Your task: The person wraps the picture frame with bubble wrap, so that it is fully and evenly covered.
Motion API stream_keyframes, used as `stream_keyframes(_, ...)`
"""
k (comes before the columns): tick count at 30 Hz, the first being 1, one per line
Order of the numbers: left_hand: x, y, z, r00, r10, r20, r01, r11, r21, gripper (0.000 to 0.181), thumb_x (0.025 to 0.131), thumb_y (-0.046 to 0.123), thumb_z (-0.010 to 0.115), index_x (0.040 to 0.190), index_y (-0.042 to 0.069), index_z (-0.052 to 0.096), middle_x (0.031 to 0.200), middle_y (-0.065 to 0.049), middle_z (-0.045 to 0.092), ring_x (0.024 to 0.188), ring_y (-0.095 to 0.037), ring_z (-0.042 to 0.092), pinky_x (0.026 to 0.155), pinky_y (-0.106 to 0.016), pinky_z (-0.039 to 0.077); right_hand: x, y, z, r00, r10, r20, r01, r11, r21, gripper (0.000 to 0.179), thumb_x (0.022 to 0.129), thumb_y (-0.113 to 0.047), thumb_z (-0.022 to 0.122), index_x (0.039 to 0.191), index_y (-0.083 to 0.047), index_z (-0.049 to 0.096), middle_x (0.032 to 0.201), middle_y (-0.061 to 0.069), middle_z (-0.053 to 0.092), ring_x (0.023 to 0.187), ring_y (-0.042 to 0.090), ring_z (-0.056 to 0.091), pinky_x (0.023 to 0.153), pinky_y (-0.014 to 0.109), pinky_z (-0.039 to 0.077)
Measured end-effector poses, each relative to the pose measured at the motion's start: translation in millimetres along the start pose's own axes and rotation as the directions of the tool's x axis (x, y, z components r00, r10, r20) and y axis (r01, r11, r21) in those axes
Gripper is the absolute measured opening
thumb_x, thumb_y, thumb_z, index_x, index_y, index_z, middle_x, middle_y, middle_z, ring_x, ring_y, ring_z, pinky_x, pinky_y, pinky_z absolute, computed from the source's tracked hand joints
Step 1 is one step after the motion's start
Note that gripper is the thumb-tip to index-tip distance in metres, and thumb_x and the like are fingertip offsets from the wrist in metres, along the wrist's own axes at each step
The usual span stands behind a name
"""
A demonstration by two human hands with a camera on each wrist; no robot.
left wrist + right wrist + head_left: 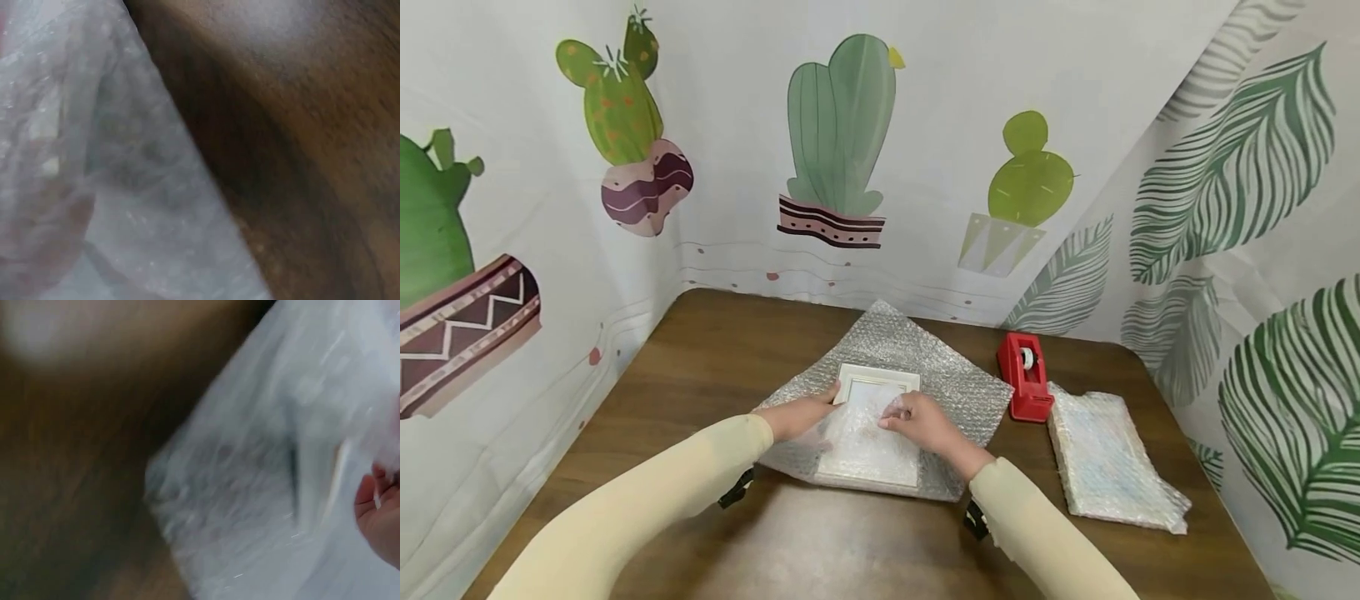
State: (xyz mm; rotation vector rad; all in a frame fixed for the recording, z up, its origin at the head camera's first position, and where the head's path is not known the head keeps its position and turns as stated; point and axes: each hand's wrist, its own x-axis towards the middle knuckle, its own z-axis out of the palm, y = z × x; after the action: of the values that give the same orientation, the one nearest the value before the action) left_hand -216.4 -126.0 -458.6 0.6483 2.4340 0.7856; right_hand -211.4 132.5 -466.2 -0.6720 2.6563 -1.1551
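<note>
A white picture frame lies on a sheet of bubble wrap spread on the table. The sheet's near flap is folded up over the lower part of the frame. My right hand pinches the tip of this flap above the frame; its curled fingers also show at the right edge of the right wrist view. My left hand touches the frame's left edge. Part of that hand lies beneath the clear wrap and shows only as a blur in the left wrist view, so its grip is unclear.
A red tape dispenser with a roll of tape stands to the right of the sheet. Beside it lies a flat bundle in bubble wrap. The brown wooden table meets a cactus-printed cloth at its back.
</note>
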Motion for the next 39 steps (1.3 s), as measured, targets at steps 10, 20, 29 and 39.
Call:
stream_keyframes(10,-1.5,0.0,-1.9,0.998,0.047,0.032,-0.051,0.986,0.157,0.080,0.089,0.030,0.077,0.154,0.000,0.041,0.168,-0.033,0.009,0.154,-0.053,0.021,0.127,-0.060,0.024,15.0,21.5,11.1,0.999,0.008,0.041,-0.006,0.999,-0.045,0.016,0.091,-0.019,0.077,0.097,-0.004,0.079,0.093,0.011,0.077,0.073,0.006,0.059,0.069,0.023,0.052)
stream_keyframes(20,-7.5,-0.5,-3.0,0.996,0.079,0.035,-0.085,0.966,0.245,0.063,0.098,0.024,0.065,0.151,-0.005,0.045,0.166,-0.034,0.017,0.151,-0.052,0.029,0.124,-0.059,0.030,15.8,11.5,31.2,0.999,0.005,-0.053,-0.016,0.978,-0.210,0.020,0.088,-0.026,0.079,0.091,-0.007,0.075,0.082,0.006,0.074,0.072,0.015,0.065,0.067,0.025,0.053)
stream_keyframes(29,1.2,4.1,-4.6,0.998,0.017,0.054,-0.031,0.965,0.262,0.047,0.105,0.003,0.048,0.152,0.003,0.048,0.170,-0.024,0.018,0.154,-0.046,0.029,0.125,-0.056,0.030,12.2,7.0,37.2,0.980,0.022,-0.195,-0.091,0.932,-0.350,0.052,0.079,-0.029,0.085,0.109,-0.003,0.051,0.102,0.012,0.057,0.084,0.021,0.052,0.077,0.038,0.050)
stream_keyframes(39,6.7,-1.5,-2.5,0.998,0.052,0.034,-0.060,0.947,0.315,0.044,0.103,0.006,0.055,0.147,0.007,0.055,0.167,-0.024,0.027,0.148,-0.046,0.040,0.121,-0.053,0.039,-6.4,3.6,43.5,0.963,-0.235,-0.132,0.064,0.674,-0.736,0.041,0.088,-0.040,0.071,0.116,-0.010,0.068,0.106,0.003,0.064,0.097,0.019,0.062,0.081,0.031,0.057)
